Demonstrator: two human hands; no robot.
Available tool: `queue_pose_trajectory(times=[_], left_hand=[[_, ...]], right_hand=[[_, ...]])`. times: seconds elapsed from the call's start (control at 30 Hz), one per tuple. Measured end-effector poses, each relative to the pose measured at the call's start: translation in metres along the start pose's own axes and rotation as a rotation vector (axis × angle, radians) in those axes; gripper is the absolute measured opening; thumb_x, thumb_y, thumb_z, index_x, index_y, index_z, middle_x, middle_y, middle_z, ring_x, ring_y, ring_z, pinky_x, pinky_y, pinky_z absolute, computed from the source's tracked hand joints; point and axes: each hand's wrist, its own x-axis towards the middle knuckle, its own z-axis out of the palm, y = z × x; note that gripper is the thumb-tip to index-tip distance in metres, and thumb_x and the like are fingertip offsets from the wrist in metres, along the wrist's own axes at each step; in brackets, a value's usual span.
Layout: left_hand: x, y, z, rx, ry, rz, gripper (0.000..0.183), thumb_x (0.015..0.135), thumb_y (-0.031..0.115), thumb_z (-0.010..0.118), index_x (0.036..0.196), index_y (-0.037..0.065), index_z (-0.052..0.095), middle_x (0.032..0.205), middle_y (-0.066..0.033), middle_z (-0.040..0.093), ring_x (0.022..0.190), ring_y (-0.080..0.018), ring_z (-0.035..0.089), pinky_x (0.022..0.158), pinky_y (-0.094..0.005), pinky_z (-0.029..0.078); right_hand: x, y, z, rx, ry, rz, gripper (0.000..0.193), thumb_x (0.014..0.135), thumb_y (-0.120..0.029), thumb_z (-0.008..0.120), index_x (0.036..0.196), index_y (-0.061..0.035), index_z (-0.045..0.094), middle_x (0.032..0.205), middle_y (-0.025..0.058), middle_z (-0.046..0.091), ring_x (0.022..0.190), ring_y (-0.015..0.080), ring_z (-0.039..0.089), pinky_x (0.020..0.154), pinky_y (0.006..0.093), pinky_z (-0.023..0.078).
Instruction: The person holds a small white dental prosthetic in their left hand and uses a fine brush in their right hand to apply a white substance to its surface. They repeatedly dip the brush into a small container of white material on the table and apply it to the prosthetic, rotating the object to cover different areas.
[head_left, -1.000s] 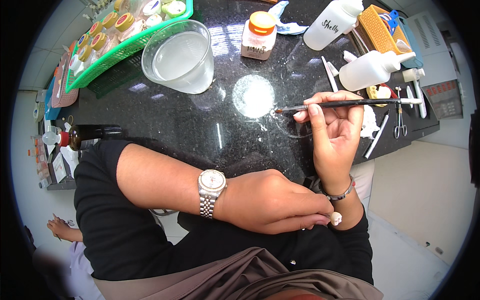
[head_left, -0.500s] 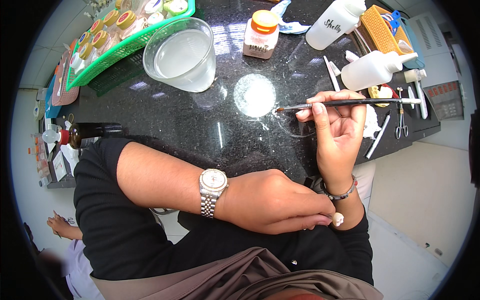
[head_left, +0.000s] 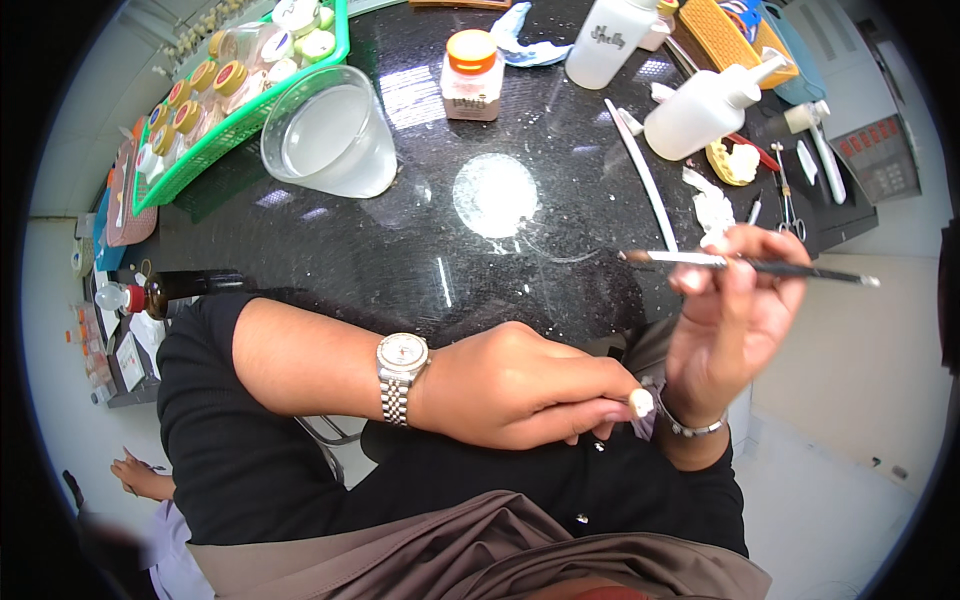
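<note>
My left hand (head_left: 530, 390), a watch on its wrist, is closed with thumb and forefinger together. A small off-white tooth crown (head_left: 640, 403) sticks out at their tips; whether a thin holder lies inside the grip is hidden. My right hand (head_left: 735, 310) pinches a slim black-handled brush (head_left: 790, 268) with a silver collar. Its brown bristles point left, in the air over the table's near right part. On the black speckled table (head_left: 400, 260) is a round white patch (head_left: 495, 195) with a faint ring mark beside it.
Further back stand a clear cup of cloudy liquid (head_left: 335, 140), an orange-capped jar (head_left: 472, 80) and white squeeze bottles (head_left: 695, 118). A green basket of small jars (head_left: 240, 105) is at left. Crumpled tissue (head_left: 712, 205), a yellowish dental model (head_left: 738, 160) and scissors (head_left: 788, 205) lie at right.
My right hand has drawn the brush away from the white patch, to the right and slightly nearer. My left hand keeps its grip on the crown. The whole view has shifted a little.
</note>
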Motion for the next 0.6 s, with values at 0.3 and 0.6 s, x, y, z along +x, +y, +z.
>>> queue_pose_trajectory(times=[0.3,0.6], left_hand=[[0.007,0.006,-0.003,-0.083,-0.051,-0.133,0.018,0.087,0.002,0.043,0.096,-0.005,0.057,0.078,-0.0111,0.065,0.061,-0.0145,0.065,0.054,-0.0230,0.051],[0.002,0.001,0.002,-0.062,0.013,-0.082,0.012,0.087,0.005,0.049,0.097,0.001,0.055,0.073,-0.0043,0.063,0.054,-0.0099,0.061,0.048,-0.0208,0.048]], right_hand=[[-0.019,-0.048,-0.016,-0.037,-0.168,-0.304,0.071,0.083,0.000,0.053,0.135,-0.0029,0.006,0.084,0.0177,0.052,0.061,0.0226,0.059,0.055,0.0279,0.054],[-0.022,-0.041,-0.008,-0.260,-0.118,-0.381,0.067,0.085,-0.016,0.057,0.131,0.0066,0.014,0.079,0.0090,0.046,0.049,0.0098,0.045,0.038,0.0189,0.041]])
